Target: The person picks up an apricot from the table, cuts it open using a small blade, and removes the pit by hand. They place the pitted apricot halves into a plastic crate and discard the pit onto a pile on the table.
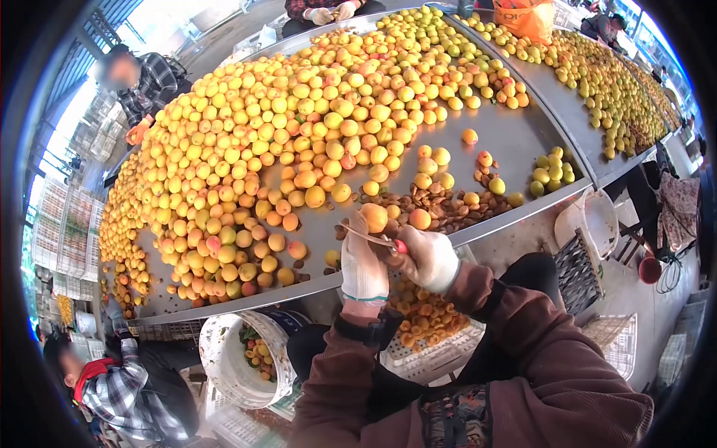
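In the head view, my gloved left hand (364, 263) is closed around an orange-yellow apricot (374, 216) above the table's near edge. Beside it, my gloved right hand (429, 261) grips a small knife with a red handle (400, 246). The thin blade reaches left across my left hand, just below the fruit; whether it touches the skin cannot be made out. Brown apricot pits (448, 212) lie in a heap beyond my hands, with another apricot (420, 219) close by. Under my hands, a white crate (448, 352) holds halved apricots (427, 313).
A metal table (515, 142) carries a large pile of apricots (299, 112). White buckets stand below at left (224, 358) and right (590, 224). Other people sit around the table, one at lower left (134, 388). An orange bag (524, 19) sits at the back.
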Demonstrator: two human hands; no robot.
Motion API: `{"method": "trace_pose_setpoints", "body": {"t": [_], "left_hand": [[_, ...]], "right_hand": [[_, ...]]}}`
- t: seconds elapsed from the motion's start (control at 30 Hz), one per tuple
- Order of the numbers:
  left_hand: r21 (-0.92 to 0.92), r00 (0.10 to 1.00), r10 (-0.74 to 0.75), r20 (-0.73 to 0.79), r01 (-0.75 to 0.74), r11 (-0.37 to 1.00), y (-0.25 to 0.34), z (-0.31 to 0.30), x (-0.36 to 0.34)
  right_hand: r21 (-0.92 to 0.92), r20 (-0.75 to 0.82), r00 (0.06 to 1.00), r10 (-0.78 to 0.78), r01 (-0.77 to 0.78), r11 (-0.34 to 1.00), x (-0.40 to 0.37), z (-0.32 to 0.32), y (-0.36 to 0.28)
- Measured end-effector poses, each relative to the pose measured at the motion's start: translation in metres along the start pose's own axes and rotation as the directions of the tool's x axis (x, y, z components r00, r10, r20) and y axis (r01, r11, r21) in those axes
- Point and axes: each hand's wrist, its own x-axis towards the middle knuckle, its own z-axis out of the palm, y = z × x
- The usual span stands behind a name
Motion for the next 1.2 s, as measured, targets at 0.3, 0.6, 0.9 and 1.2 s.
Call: {"method": "trace_pose_setpoints", "body": {"t": [0.3,0.6,0.9,1.2], "left_hand": [[0.425,0.966,0.250,0.066,-0.254,0.869,-0.023,0.017,0.002],[-0.107,0.986,-0.091,-0.143,0.076,0.991,-0.076,0.000,0.027],[-0.244,0.933,-0.356,-0.048,0.334,0.910,-0.032,0.004,0.029],[-0.290,0.901,-0.434,0.017,0.420,0.860,-0.031,0.011,0.007]], "right_hand": [[0.463,-0.241,0.906,0.348,-0.208,0.861,0.021,-0.002,-0.010],[0.067,-0.348,0.936,0.046,-0.024,0.997,0.018,0.002,0.003],[0.839,-0.145,0.884,0.444,-0.128,0.529,0.014,-0.004,0.012],[0.869,-0.193,0.882,0.431,-0.050,0.493,0.034,-0.030,-0.006]]}}
